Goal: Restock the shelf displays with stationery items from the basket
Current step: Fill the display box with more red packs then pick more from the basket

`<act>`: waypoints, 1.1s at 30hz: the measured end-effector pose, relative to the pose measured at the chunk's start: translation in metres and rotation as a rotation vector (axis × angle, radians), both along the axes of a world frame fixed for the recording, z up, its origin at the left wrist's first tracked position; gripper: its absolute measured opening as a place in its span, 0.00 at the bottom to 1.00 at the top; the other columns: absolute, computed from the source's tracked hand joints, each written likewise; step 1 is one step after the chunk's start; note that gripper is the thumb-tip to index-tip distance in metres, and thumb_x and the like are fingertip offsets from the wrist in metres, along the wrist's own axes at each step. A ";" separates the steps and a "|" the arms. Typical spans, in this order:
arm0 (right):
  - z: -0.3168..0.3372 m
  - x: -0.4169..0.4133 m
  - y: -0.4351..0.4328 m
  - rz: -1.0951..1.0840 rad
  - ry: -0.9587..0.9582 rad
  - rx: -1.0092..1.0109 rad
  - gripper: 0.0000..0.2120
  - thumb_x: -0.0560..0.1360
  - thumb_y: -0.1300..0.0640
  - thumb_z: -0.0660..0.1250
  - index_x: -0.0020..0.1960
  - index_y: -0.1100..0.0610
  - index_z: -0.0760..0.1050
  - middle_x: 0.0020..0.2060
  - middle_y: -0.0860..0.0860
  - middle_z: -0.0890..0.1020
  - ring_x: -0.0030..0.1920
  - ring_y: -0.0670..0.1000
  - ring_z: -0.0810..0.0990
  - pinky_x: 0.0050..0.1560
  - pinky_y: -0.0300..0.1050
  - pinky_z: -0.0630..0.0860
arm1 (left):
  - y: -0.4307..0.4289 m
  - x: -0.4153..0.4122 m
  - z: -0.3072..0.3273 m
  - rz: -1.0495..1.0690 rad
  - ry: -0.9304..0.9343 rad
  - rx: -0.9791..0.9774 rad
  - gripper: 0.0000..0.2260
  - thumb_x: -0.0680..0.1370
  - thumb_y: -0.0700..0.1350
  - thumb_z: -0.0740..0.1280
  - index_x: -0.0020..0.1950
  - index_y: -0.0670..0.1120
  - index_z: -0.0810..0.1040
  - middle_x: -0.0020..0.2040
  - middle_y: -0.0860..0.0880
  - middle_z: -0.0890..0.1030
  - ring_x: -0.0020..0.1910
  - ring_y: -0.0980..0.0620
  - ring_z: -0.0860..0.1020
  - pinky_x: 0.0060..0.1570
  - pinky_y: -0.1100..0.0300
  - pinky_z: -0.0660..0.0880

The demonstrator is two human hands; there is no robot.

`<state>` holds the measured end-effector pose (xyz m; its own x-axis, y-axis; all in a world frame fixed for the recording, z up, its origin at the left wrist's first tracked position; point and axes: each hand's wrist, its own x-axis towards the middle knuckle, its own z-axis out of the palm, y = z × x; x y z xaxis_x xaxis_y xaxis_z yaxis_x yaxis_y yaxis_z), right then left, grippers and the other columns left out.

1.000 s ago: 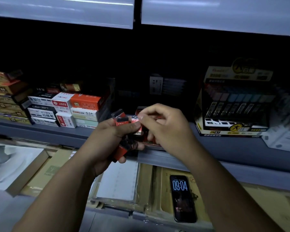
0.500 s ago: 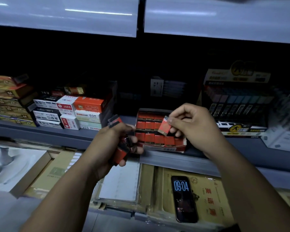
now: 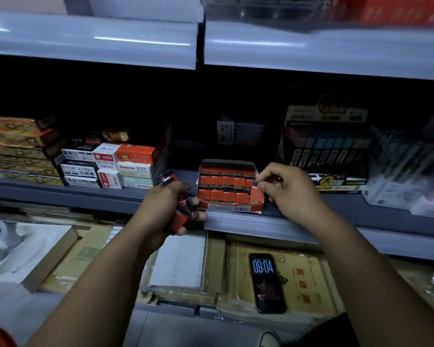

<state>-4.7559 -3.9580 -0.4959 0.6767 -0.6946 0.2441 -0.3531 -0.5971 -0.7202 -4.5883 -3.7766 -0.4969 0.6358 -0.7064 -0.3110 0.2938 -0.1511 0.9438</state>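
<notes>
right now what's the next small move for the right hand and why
Probably press the red pack down into the front right corner of the display box and release it. The right hand pinches it there, where it looks to stand above its neighbours, and the left hand grips spare packs waiting.

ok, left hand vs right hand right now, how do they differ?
The left hand grips a bundle of red packs in a closed fist. The right hand pinches a single red pack between thumb and fingers. The left hand sits in front of the shelf edge, clear of the display box. The right hand is at the box's front right corner, its pack at the front row's end. Both hold the same kind of small red pack.
</notes>
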 end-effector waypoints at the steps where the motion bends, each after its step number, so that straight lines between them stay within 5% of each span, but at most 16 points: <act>1: 0.000 0.000 0.002 -0.010 0.008 -0.024 0.07 0.78 0.60 0.71 0.43 0.50 0.80 0.33 0.46 0.80 0.33 0.47 0.76 0.37 0.41 0.71 | 0.001 -0.001 0.001 0.002 -0.002 0.000 0.04 0.83 0.45 0.61 0.53 0.45 0.73 0.41 0.45 0.82 0.39 0.43 0.85 0.22 0.64 0.65; 4: 0.001 0.004 0.006 -0.014 0.080 -0.113 0.05 0.78 0.60 0.71 0.46 0.50 0.81 0.41 0.45 0.79 0.37 0.42 0.73 0.37 0.37 0.67 | 0.002 -0.004 0.002 0.011 0.009 -0.010 0.04 0.84 0.45 0.61 0.54 0.46 0.73 0.41 0.47 0.83 0.39 0.43 0.85 0.22 0.64 0.66; 9: 0.008 0.012 0.002 -0.006 0.293 -0.119 0.05 0.78 0.57 0.72 0.53 0.51 0.83 0.51 0.49 0.73 0.50 0.50 0.75 0.52 0.41 0.70 | 0.005 -0.003 -0.001 -0.022 0.010 -0.028 0.10 0.84 0.49 0.64 0.62 0.45 0.73 0.43 0.46 0.85 0.43 0.41 0.85 0.21 0.64 0.67; 15: -0.010 0.005 -0.004 0.007 0.107 -0.069 0.04 0.77 0.56 0.73 0.51 0.51 0.84 0.46 0.45 0.74 0.48 0.47 0.75 0.46 0.36 0.68 | 0.002 -0.010 -0.006 0.052 -0.001 -0.032 0.13 0.84 0.50 0.64 0.64 0.44 0.77 0.43 0.48 0.85 0.40 0.44 0.85 0.23 0.65 0.67; 20: -0.011 0.004 -0.012 0.031 0.138 -0.133 0.05 0.79 0.56 0.70 0.51 0.53 0.84 0.48 0.49 0.73 0.47 0.46 0.73 0.50 0.39 0.67 | -0.010 -0.024 0.009 0.083 -0.057 0.007 0.09 0.84 0.50 0.63 0.59 0.47 0.77 0.44 0.47 0.86 0.42 0.43 0.85 0.23 0.65 0.68; 24: -0.011 0.011 -0.013 0.041 0.164 -0.197 0.08 0.78 0.60 0.69 0.42 0.58 0.84 0.47 0.49 0.73 0.46 0.48 0.74 0.50 0.43 0.72 | -0.011 -0.019 0.008 0.123 -0.134 -0.032 0.10 0.84 0.51 0.63 0.60 0.47 0.77 0.44 0.47 0.87 0.40 0.45 0.85 0.24 0.63 0.68; 27: -0.014 0.017 -0.014 0.037 0.143 -0.238 0.12 0.78 0.61 0.67 0.37 0.60 0.81 0.46 0.50 0.74 0.45 0.49 0.76 0.51 0.48 0.77 | -0.010 -0.010 -0.005 0.206 -0.085 -0.034 0.14 0.84 0.50 0.63 0.65 0.44 0.76 0.45 0.47 0.86 0.39 0.44 0.85 0.24 0.62 0.68; 33: -0.028 0.030 -0.013 -0.085 -0.003 -0.185 0.16 0.77 0.56 0.73 0.34 0.61 0.77 0.41 0.51 0.79 0.41 0.50 0.79 0.46 0.42 0.74 | -0.016 -0.004 -0.011 0.233 0.019 -0.061 0.13 0.83 0.49 0.63 0.65 0.44 0.76 0.44 0.48 0.85 0.38 0.45 0.84 0.23 0.64 0.65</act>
<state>-4.7254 -3.9705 -0.5237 0.6167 -0.6922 0.3750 -0.4058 -0.6877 -0.6020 -4.5922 -3.7922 -0.5082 0.7780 -0.5593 -0.2861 0.3322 -0.0203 0.9430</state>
